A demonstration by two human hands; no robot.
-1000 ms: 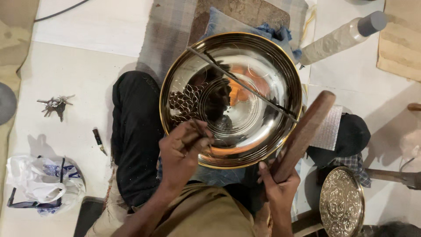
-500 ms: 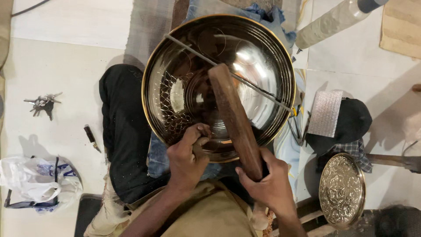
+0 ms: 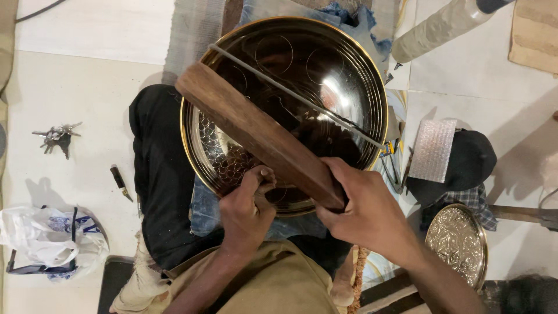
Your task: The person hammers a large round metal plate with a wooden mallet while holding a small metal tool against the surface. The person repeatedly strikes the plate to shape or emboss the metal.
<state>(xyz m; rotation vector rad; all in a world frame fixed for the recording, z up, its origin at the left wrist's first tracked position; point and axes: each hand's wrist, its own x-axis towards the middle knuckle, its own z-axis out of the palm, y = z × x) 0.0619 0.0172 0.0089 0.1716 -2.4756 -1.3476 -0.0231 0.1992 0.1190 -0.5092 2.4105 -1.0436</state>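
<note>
A large shiny brass plate [image 3: 325, 64] rests across my lap, with a patch of fine engraved pattern on its near left part and a thin metal rod [image 3: 302, 99] lying diagonally across it. My right hand [image 3: 363, 212] grips the lower end of a long dark wooden block [image 3: 256, 131], which slants up to the left over the plate. My left hand [image 3: 247, 206] is closed around a small tool at the plate's near rim, its tip on the engraved patch; the tool is mostly hidden by my fingers.
A smaller embossed metal plate [image 3: 456, 244] lies at the lower right beside a dark cap [image 3: 471, 160] and a silvery pad [image 3: 433, 150]. A plastic bottle [image 3: 436, 26] lies upper right. Keys [image 3: 55, 136], a small tool [image 3: 120, 180] and a plastic bag [image 3: 40, 238] sit on the left floor.
My right hand has swung the wooden block from beside the plate's right edge up and over the plate, slanting to the upper left. My left hand stays at the near rim.
</note>
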